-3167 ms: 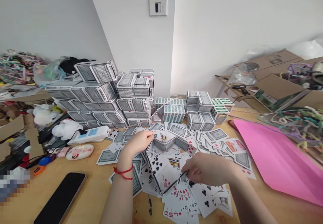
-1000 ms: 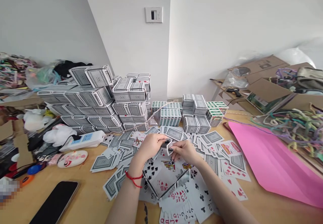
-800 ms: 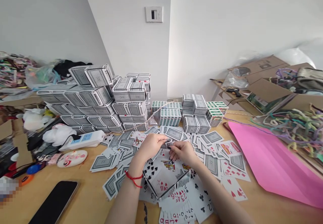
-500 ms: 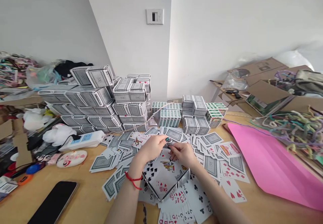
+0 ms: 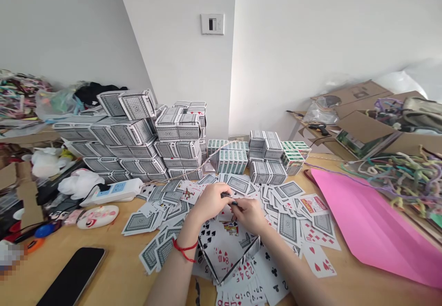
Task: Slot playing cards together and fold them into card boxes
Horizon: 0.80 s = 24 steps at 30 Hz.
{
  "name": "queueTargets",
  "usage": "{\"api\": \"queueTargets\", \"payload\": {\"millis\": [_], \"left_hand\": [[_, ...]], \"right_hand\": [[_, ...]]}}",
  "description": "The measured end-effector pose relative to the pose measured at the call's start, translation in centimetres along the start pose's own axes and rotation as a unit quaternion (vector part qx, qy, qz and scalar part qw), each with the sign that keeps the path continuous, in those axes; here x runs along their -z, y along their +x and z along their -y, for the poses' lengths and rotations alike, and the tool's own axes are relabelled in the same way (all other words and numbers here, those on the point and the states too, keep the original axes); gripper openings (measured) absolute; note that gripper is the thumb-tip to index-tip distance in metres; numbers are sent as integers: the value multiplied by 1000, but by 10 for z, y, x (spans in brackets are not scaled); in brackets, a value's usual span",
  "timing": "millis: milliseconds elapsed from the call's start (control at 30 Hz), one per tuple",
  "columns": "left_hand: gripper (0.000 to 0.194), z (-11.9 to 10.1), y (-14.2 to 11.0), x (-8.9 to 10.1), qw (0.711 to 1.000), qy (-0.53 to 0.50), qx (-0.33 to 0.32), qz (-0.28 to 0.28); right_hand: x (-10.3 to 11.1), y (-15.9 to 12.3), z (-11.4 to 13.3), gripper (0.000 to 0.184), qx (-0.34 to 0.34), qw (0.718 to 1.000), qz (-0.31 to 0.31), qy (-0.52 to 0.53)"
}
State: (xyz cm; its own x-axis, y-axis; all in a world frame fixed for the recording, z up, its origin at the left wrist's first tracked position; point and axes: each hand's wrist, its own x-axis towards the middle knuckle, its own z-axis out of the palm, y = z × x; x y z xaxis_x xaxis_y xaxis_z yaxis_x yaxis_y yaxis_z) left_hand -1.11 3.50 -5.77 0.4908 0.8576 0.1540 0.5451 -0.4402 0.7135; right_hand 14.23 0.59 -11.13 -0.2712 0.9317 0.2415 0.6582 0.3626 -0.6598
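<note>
Evidently, my left hand [image 5: 212,201] and right hand [image 5: 249,214] both pinch at the far rim of the playing-card box [image 5: 253,247], probably so one steadies what the other presses; my fingers hide the exact spot. The box sits before me on the bench [image 5: 124,269], amid loose playing cards [image 5: 289,228], seemingly spread for easy reach.

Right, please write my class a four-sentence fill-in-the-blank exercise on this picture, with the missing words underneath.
1. The left hand and right hand are close together above playing ____.
2. The bracelet is ____.
3. The phone lies on the ____ side of the table.
4. The large sheet is ____.

Missing words: cards; red; left; pink.
</note>
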Motion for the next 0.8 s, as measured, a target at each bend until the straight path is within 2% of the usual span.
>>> {"api": "queueTargets", "payload": {"millis": [500, 667, 800], "left_hand": [[15, -1, 2, -3, 1000, -24, 10, -5], [20, 2, 2, -5, 999, -37, 16, 0], [27, 1, 1, -5, 999, -45, 28, 4]], "right_hand": [[1, 0, 3, 39, -32, 995, 7, 95], [0, 0, 2, 38, -48, 990, 23, 133], [2, 1, -6, 36, -61, 990, 29, 123]]}}
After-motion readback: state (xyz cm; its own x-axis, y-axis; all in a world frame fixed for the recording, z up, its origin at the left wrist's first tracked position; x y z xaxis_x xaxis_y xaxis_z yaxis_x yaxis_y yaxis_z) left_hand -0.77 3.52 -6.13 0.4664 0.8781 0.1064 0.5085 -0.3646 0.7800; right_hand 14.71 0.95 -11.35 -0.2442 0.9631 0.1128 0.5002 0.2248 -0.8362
